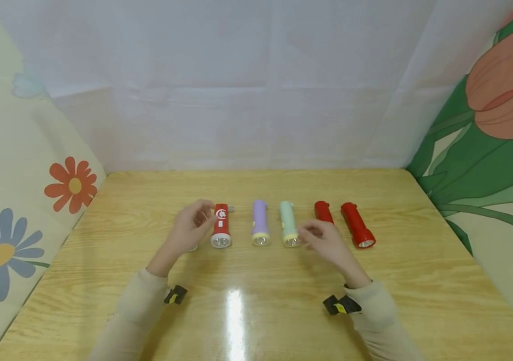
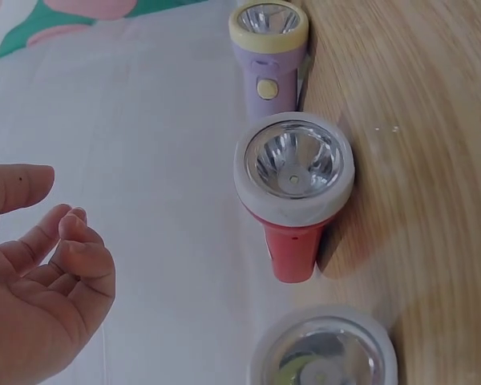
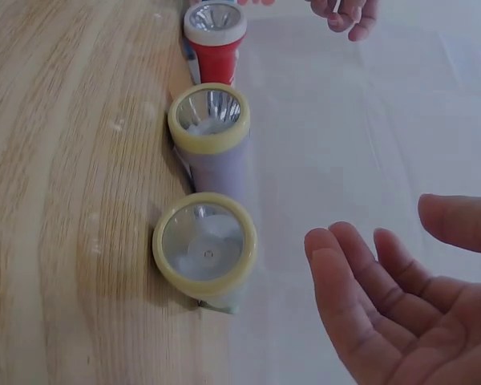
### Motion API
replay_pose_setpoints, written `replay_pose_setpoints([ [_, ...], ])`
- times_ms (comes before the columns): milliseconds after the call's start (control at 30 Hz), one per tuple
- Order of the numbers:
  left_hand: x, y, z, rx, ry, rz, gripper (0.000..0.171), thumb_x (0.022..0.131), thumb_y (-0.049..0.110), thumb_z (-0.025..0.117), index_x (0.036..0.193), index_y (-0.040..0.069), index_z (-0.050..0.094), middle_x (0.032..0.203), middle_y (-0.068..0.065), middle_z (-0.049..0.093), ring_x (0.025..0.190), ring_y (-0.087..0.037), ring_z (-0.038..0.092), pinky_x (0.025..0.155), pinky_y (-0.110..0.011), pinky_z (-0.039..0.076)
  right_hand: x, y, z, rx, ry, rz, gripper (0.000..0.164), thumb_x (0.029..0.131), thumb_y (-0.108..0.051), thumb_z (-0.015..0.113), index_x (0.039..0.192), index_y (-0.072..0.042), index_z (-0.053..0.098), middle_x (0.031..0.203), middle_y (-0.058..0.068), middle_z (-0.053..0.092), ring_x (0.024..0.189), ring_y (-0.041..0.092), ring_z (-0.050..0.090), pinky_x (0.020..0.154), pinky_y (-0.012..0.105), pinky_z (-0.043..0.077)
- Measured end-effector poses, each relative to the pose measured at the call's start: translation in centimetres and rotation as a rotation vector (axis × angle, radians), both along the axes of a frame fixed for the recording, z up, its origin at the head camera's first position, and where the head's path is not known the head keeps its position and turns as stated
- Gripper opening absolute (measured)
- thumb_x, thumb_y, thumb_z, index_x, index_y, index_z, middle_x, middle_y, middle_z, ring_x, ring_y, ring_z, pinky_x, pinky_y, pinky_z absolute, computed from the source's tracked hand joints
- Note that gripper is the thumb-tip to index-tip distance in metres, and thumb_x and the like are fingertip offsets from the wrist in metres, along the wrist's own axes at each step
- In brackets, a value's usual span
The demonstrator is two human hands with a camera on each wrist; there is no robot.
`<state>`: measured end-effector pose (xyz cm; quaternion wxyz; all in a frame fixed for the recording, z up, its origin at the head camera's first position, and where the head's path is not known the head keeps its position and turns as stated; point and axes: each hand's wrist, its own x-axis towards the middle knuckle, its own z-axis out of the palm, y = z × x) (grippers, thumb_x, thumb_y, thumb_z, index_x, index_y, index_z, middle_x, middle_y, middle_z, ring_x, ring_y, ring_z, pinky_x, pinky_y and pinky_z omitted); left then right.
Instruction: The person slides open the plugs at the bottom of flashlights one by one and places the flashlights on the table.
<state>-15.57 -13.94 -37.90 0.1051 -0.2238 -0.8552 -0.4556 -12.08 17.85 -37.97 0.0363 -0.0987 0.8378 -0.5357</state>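
My left hand point(image 1: 187, 224), fingers loosely bent, hovers by the red flashlight with a white rim point(image 1: 221, 225). Nothing is in its grasp in the left wrist view. Beneath it lies another flashlight with a pale rim point(image 2: 325, 353), mostly hidden in the head view. A purple flashlight point(image 1: 260, 220) and a mint green flashlight point(image 1: 288, 221), both yellow-rimmed, lie in the middle of the row. Holding nothing, my right hand point(image 1: 327, 241) hovers between the mint flashlight and a red flashlight point(image 1: 324, 211), whose lens end it hides. Another red flashlight point(image 1: 357, 225) lies slanted at the right end.
The flashlights lie side by side on a wooden table point(image 1: 279, 316), lenses toward me. A white cloth point(image 1: 256, 100) hangs behind the table. Flower-patterned panels stand at the left point(image 1: 8, 150) and right point(image 1: 486, 165).
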Motion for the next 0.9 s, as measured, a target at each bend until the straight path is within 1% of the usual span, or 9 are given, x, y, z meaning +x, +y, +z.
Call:
replay_pose_setpoints([
  [200,-0.4,0.6,0.2,0.038,-0.029,-0.036,0.029,0.084,0.002,0.061,0.113,-0.002,0.054,0.081,-0.007,0.055,0.067,-0.016,0.054,0.059,-0.026,0.048,-0.1,0.3,0.2,-0.012,-0.039,-0.007,0.027,0.092,-0.01,0.053,0.107,0.013,0.055,0.09,0.025,0.061,0.082,0.037,0.06,0.066,0.039,0.053],
  [400,-0.8,1.3,0.6,0.06,-0.088,-0.025,0.033,0.086,0.004,0.06,0.118,0.001,0.053,0.086,-0.008,0.055,0.071,-0.018,0.054,0.061,-0.026,0.048,-0.4,-0.1,0.3,0.007,-0.075,-0.01,0.034,0.093,-0.016,0.053,0.112,0.012,0.054,0.091,0.024,0.062,0.079,0.035,0.06,0.066,0.042,0.053],
  [533,-1.3,1.8,0.5,0.085,-0.145,-0.044,0.034,0.087,0.006,0.06,0.119,0.001,0.052,0.09,-0.01,0.055,0.072,-0.026,0.057,0.058,-0.025,0.048,-0.6,-0.5,0.1,0.019,-0.079,-0.011,0.035,0.092,-0.017,0.054,0.113,0.011,0.054,0.089,0.024,0.064,0.078,0.035,0.061,0.066,0.043,0.053],
  [600,-1.6,2.1,0.6,0.099,-0.186,-0.057,0.034,0.087,0.008,0.061,0.119,0.001,0.051,0.093,-0.012,0.055,0.075,-0.029,0.057,0.057,-0.028,0.05,-0.8,-0.7,0.1,0.025,-0.082,-0.014,0.035,0.092,-0.017,0.054,0.113,0.011,0.055,0.088,0.024,0.064,0.079,0.035,0.061,0.066,0.043,0.053],
  [667,-2.0,2.4,0.7,0.105,-0.232,-0.066,0.034,0.087,0.009,0.06,0.119,0.002,0.051,0.096,-0.012,0.055,0.078,-0.031,0.057,0.059,-0.032,0.051,-0.9,-0.8,0.0,0.029,-0.088,-0.019,0.035,0.092,-0.018,0.054,0.112,0.01,0.055,0.088,0.023,0.064,0.079,0.034,0.061,0.066,0.043,0.053],
  [800,-3.0,3.1,0.5,0.082,-0.29,-0.067,0.033,0.089,0.01,0.058,0.12,0.005,0.052,0.102,-0.011,0.055,0.081,-0.03,0.057,0.063,-0.041,0.052,-1.4,-1.1,-0.1,0.043,-0.102,-0.024,0.036,0.092,-0.02,0.054,0.113,0.009,0.055,0.087,0.02,0.065,0.078,0.033,0.062,0.066,0.042,0.053],
  [900,-4.0,3.5,0.1,0.064,-0.322,-0.061,0.033,0.089,0.013,0.058,0.121,0.007,0.052,0.104,-0.009,0.055,0.082,-0.028,0.058,0.063,-0.043,0.052,-1.8,-1.4,-0.3,0.056,-0.113,-0.016,0.038,0.092,-0.021,0.054,0.114,0.01,0.055,0.087,0.019,0.066,0.077,0.03,0.063,0.067,0.041,0.053],
])
